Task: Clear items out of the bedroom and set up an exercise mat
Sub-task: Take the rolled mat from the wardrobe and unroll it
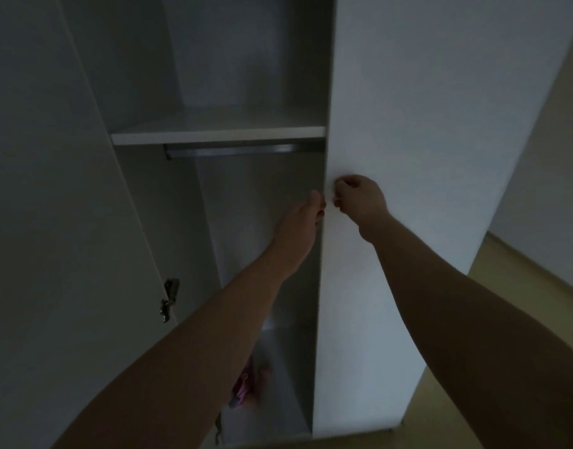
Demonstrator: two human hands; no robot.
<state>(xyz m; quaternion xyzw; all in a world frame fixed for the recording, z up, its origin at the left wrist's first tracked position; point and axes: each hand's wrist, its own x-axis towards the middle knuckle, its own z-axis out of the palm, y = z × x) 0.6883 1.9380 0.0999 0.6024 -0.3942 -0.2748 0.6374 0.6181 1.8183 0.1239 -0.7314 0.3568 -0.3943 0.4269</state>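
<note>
A tall white wardrobe stands in front of me in dim light. Its right door (408, 157) faces me, and the compartment to its left is open. My left hand (303, 222) reaches to that door's left edge, its fingertips hidden behind the edge as it grips it. My right hand (359, 202) lies on the door's front beside the same edge, fingers curled and pinching at a small spot there. A pink item (246, 384) lies low inside the wardrobe, partly hidden by my left forearm. No exercise mat is in view.
Inside are a white shelf (218, 134) and a metal hanging rail (230, 150) under it. The left door (51, 222) stands swung open with a metal hinge (170, 299). Yellowish floor (521, 319) and a pale wall lie to the right.
</note>
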